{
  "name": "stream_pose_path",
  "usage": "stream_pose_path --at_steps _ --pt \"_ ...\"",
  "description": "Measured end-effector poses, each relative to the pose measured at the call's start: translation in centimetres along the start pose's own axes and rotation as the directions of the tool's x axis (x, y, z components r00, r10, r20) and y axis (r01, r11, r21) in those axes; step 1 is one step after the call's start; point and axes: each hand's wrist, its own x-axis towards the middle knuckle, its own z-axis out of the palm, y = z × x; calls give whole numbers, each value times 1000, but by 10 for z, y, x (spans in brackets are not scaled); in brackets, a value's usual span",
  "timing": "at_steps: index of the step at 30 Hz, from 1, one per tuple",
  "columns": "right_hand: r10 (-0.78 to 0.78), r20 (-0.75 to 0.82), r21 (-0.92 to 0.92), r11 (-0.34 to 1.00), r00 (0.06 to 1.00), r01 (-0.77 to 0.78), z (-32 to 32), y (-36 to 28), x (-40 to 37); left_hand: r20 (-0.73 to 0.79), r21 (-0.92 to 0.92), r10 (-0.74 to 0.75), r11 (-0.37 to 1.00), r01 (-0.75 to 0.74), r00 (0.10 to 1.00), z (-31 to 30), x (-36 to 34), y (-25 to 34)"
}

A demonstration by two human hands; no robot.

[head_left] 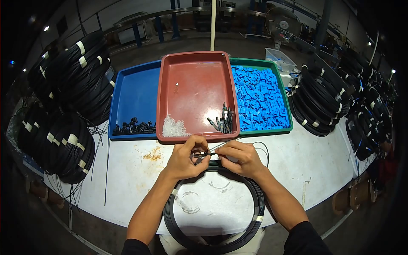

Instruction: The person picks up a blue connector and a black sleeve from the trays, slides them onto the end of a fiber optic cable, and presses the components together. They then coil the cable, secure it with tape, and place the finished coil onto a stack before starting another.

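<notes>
Near the front edge of the red tray (195,93), my left hand (189,158) pinches a small black connector (199,155). Close beside it on the right, my right hand (240,157) has its fingertips closed on the thin black cable end (213,154) at that connector. Below both hands a coil of black cable (170,212), bound with pale tape, lies at the table's front edge. The red tray holds clear small plastic parts (173,127) at its front left and black connectors (226,119) at its front right.
A blue tray (136,95) with black caps (135,126) stands left, a green tray (284,102) full of blue pieces (259,97) right. Stacked black cable coils (76,80) rise at left, more coils (318,102) at right. Loose cable ends hang at the left table edge.
</notes>
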Motion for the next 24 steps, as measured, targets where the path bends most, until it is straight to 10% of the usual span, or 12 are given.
stream_pose_path --at_steps 24 --pt "-175 -11 -142 975 984 172 -7 -6 7 63 -163 -107 980 116 992 -2 1 3"
